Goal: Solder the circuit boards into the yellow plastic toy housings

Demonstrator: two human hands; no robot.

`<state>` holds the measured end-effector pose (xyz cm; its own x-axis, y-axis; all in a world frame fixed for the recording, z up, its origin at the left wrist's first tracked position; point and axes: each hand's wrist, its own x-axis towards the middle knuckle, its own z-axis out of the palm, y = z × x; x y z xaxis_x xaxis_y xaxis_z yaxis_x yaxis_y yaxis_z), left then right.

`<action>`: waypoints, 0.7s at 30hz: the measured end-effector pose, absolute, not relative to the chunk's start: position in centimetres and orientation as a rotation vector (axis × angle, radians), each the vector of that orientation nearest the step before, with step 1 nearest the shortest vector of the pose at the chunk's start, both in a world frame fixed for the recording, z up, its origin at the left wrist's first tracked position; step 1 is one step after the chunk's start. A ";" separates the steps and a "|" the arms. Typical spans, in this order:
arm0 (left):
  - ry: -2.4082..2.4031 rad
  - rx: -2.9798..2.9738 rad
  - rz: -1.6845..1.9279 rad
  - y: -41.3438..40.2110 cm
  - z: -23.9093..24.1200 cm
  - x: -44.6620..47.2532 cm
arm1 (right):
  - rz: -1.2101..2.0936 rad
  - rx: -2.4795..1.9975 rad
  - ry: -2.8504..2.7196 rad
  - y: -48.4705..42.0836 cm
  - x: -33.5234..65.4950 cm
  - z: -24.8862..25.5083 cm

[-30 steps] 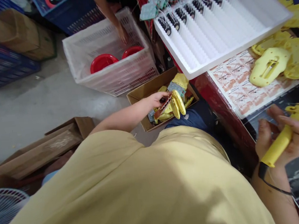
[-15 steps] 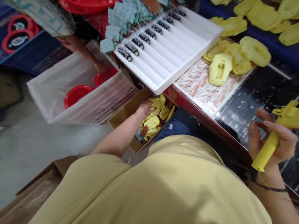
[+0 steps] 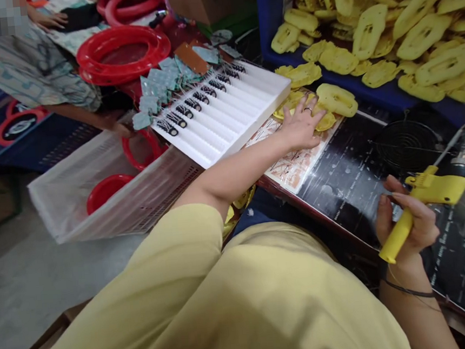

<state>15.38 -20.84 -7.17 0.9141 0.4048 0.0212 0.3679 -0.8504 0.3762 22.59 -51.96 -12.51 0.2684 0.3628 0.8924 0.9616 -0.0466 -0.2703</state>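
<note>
My left hand [image 3: 302,125] reaches across the table with its fingers spread over a group of yellow plastic shells [image 3: 325,122]. It partly covers them, and a pale yellow shell [image 3: 338,100] lies just beyond the fingertips. Under the hand is a patterned sheet [image 3: 295,177] on the black tabletop. My right hand [image 3: 410,224] is wrapped around the handle of a yellow soldering gun [image 3: 437,188], whose thin metal front points up and to the right. A white ribbed tray [image 3: 227,115] holds a row of small black wired parts [image 3: 194,104] beside my left forearm.
A blue crate [image 3: 375,88] heaped with yellow shells stands at the back right. A black round grille [image 3: 406,143] lies on the table. Red rings [image 3: 124,53] are stacked at the back left. A co-worker's hand [image 3: 120,129] is over a white basket [image 3: 68,210].
My left hand has left the cardboard box of yellow pieces and moved up onto the shells on the table. My right hand still grips the soldering gun. The view has shifted.
</note>
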 end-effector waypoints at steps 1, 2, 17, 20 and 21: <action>0.622 2.744 0.040 -20.8 -7.0 16.6 | -0.799 -1.596 -1.246 -52.1 22.6 -12.6; 0.663 2.775 -0.035 -20.9 -6.8 17.3 | -0.804 -1.602 -1.235 -52.3 22.6 -12.7; 0.040 2.926 0.094 -27.0 -8.6 6.4 | -0.475 -1.839 -1.317 -51.9 20.6 -13.5; 0.318 2.828 0.058 -24.9 -8.2 5.3 | -0.511 -1.896 -1.359 -50.9 19.9 -13.2; 0.395 2.791 0.014 -24.3 -7.8 5.1 | -0.520 -1.899 -1.388 -50.2 19.6 -13.1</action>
<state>5.07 -24.33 -7.81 0.9618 0.2716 -0.0346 0.2684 -0.9103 0.3151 19.59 -50.17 -13.13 0.3402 0.6473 0.6821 0.9362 -0.1649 -0.3104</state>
